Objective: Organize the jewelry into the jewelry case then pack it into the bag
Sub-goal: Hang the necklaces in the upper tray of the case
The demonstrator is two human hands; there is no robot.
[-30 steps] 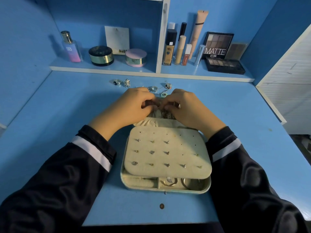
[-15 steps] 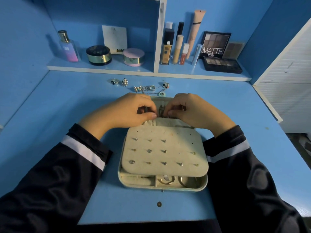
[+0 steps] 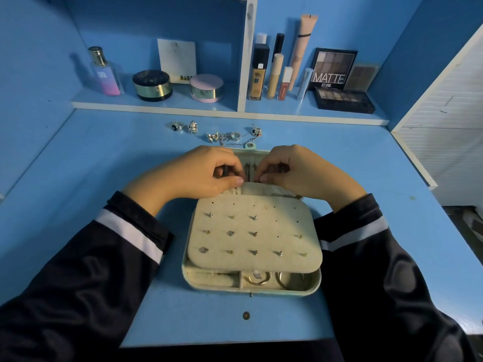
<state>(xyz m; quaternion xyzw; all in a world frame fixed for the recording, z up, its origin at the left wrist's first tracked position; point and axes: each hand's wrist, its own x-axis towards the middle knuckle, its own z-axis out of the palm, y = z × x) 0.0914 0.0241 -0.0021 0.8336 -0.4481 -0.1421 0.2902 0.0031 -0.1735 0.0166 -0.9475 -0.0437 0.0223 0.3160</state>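
Head view, the only one. Jewelry case (image 3: 251,290) open on the blue bench (image 3: 104,158), squarely between the two dark sleeves, front edge toward the body for easy reach. Over the tray, a padded earring panel (image 3: 254,231) folded flat, studs set through its holes in rows, several holes empty. Under its front edge, rings (image 3: 257,279) bedded in the compartments. Beyond the panel, the lid (image 3: 254,152) opened away from the body, a gathered pocket at its base, and both hands close together there.

Left hand (image 3: 198,173): grip drawn tight, fingers curled, thumb tip pressed forward at the pocket's edge. Right hand (image 3: 300,171): same curl, fingertips meeting the thumb just beside the left thumb. Between them, something thin and dark against the lid lining, probably a chain being hung or tucked. Impossible to tell whether either grip actually has hold of it: too small, too shadowed. Two hands, likely because fine work wants one to steady and one to place.

Past the lid, loose jewelry (image 3: 235,137) in a row on the bench, near the case, not yet packed. Cosmetics along the shelf (image 3: 156,107). No bag in view.
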